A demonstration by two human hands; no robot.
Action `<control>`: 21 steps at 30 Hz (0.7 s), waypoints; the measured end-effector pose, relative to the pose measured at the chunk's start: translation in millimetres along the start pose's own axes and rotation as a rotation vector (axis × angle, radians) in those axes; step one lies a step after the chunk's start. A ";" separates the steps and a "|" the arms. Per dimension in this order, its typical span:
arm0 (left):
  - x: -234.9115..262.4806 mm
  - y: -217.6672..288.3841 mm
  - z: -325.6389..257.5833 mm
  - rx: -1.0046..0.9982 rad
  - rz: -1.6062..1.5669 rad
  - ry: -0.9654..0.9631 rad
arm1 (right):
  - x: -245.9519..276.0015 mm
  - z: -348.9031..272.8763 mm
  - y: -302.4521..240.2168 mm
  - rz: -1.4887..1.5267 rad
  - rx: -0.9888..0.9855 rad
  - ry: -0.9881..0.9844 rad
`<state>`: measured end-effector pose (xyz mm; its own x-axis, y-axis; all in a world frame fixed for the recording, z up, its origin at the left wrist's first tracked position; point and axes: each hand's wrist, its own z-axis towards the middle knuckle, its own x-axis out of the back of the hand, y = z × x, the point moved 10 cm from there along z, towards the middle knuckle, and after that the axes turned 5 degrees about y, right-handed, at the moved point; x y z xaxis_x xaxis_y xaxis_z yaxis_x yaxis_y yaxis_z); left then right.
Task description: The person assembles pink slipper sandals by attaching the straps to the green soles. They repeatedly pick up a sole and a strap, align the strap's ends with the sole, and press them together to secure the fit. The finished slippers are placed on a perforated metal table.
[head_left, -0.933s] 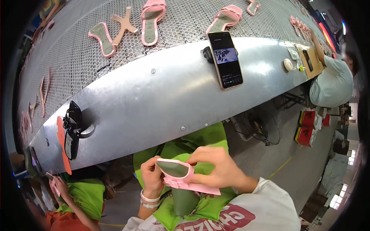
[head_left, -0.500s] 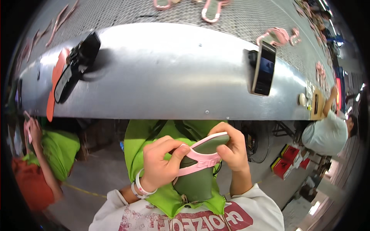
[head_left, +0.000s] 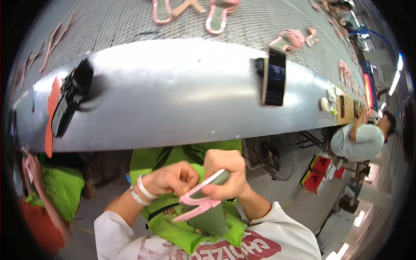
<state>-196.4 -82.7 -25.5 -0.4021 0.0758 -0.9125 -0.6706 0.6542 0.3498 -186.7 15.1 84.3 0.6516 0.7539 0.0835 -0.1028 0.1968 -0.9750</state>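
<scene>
We see a curved grey metal bench (head_left: 173, 99) filling the upper frame.
Lower centre, over our green apron (head_left: 173, 225), our right hand (head_left: 225, 171) and left hand (head_left: 171, 177) both grip tight a pink sandal sole (head_left: 203, 190); a black phone (head_left: 275, 77) stands upper right.

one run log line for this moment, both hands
left hand: grips pink sandal | right hand: grips same sandal | place: over green apron | ahead: phone on metal ledge
</scene>
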 end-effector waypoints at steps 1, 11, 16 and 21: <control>-2.2 -1.8 1.6 0.004 0.003 -0.020 | 0.3 -0.7 1.8 0.047 0.003 -0.017; -47.3 67.2 -61.9 -0.649 0.906 0.892 | 19.3 -14.3 43.8 0.251 -0.348 0.057; -20.6 40.4 -62.6 -0.598 0.452 0.710 | -4.7 -19.6 54.8 0.464 -0.506 -0.129; -19.0 19.6 -64.3 -0.582 0.118 0.619 | 0.6 -19.1 57.8 0.365 -0.457 -0.138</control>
<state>-242.0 -119.7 12.4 -0.6437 -0.4164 -0.6420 -0.7480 0.1652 0.6428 -177.8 14.9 24.0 0.5285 0.8025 -0.2769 0.0521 -0.3562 -0.9329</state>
